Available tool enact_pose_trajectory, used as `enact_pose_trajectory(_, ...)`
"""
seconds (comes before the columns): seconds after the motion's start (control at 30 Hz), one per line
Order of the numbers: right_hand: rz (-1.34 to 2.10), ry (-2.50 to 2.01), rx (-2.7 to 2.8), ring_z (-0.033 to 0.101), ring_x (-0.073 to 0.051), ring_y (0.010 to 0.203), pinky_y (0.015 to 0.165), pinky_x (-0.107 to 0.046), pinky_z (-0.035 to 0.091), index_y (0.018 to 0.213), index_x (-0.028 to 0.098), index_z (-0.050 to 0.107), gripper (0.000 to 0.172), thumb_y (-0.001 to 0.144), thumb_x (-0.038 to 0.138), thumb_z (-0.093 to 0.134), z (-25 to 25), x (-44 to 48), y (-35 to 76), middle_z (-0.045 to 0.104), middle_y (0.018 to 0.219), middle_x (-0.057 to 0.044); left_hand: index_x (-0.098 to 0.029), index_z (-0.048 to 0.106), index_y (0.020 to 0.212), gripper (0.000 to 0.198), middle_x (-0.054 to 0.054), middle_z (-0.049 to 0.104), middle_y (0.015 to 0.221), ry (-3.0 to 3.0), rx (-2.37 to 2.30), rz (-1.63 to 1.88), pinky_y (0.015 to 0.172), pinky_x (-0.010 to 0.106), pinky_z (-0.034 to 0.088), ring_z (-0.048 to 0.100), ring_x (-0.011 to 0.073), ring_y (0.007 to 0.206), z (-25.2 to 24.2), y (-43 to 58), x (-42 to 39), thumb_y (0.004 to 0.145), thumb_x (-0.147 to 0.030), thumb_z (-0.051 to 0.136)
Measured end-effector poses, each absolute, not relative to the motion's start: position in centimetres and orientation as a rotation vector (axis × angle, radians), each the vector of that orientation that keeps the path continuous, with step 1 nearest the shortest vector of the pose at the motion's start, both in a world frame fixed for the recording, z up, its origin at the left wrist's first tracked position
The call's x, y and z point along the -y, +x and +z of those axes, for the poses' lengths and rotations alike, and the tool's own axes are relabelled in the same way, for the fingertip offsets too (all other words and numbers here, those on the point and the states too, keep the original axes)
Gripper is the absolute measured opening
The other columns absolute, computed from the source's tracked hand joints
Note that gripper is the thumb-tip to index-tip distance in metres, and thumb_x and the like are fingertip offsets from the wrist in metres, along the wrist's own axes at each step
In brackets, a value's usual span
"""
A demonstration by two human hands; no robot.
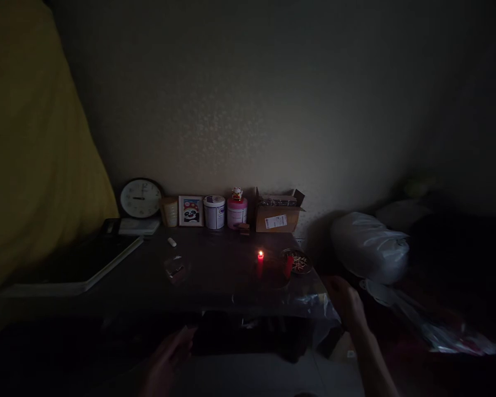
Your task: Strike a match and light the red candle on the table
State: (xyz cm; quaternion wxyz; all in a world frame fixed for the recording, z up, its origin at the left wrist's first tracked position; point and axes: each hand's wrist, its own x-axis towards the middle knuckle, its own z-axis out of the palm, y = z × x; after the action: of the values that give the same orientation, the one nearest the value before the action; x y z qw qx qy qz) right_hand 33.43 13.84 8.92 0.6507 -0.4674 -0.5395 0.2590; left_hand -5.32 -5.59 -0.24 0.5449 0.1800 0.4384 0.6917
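Observation:
A lit red candle [260, 259] stands upright on the dark table [219, 264]. To its right is a second red candle [288, 267] with no flame, beside a round dish of matchsticks [300, 262]. My right hand [347, 300] is at the table's right edge, its fingers curled together; whatever they may hold is hidden. Low in front of the table, my left hand [171, 353] is dim and blurred, fingers closed around something small and pale that I cannot make out. A clear packet [176, 270] with small dark pieces lies left of the lit candle.
Along the wall stand a clock [141, 198], a framed panda picture [190, 211], a white tin [214, 213], a pink tin [237, 213] with a figurine, and an open cardboard box [276, 216]. A stuffed plastic bag [370, 248] sits right of the table. A yellow curtain [37, 138] hangs left.

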Motion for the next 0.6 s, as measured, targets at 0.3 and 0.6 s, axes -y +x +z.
enact_pose_trajectory(0.3, 0.564, -1.378, 1.262, 0.059, -0.020, 0.051, 0.048, -0.027, 0.040, 0.067, 0.016, 0.071, 0.029, 0.057, 0.043, 0.066, 4.7, -17.1, 34.0, 0.066, 0.053, -0.003, -0.027, 0.071, 0.086, 0.034, 0.007, 0.069, 0.110, 0.366, -1.092, 1.632, 0.103, 0.046, 0.036, 0.043, 0.0342, 0.124, -2.7, -5.8, 4.8, 0.053, -0.038, 0.071)
enact_pose_trajectory(0.6, 0.602, -1.283, 1.331, 0.060, -0.016, 0.060, 0.053, -0.025, 0.044, 0.083, 0.014, 0.067, 0.037, 0.072, 0.049, 0.056, 5.1, -19.0, 32.7, 0.068, 0.070, -0.004, -0.025, 0.070, 0.086, 0.038, 0.007, 0.070, 0.110, 0.378, -1.121, 1.579, 0.103, 0.047, 0.036, 0.043, 0.0344, 0.124, -3.3, -6.5, 4.1, 0.053, -0.043, 0.073)
